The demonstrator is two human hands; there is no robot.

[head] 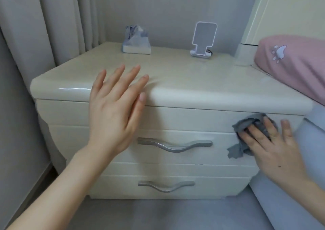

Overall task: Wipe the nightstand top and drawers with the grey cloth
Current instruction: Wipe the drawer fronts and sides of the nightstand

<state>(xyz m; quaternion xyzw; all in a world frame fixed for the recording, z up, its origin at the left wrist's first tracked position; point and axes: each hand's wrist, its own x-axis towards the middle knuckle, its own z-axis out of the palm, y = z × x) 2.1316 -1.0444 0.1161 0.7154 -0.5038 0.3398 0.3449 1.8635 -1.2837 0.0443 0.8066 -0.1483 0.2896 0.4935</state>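
Note:
A cream glossy nightstand (193,76) fills the view, with two drawers below its rounded top edge. The upper drawer (175,157) has a wavy silver handle (175,146); the lower drawer (123,185) has a smaller one (166,185). My right hand (274,145) presses a crumpled grey cloth (246,127) flat against the right end of the upper drawer front. My left hand (116,106) hovers with fingers spread in front of the top's front edge, holding nothing.
A tissue pack (136,40) and a phone stand (204,39) sit at the back of the top. A pink pillow (295,62) and a bed (290,185) adjoin the right side. Curtains (35,27) hang at the left. Grey floor (158,214) lies in front.

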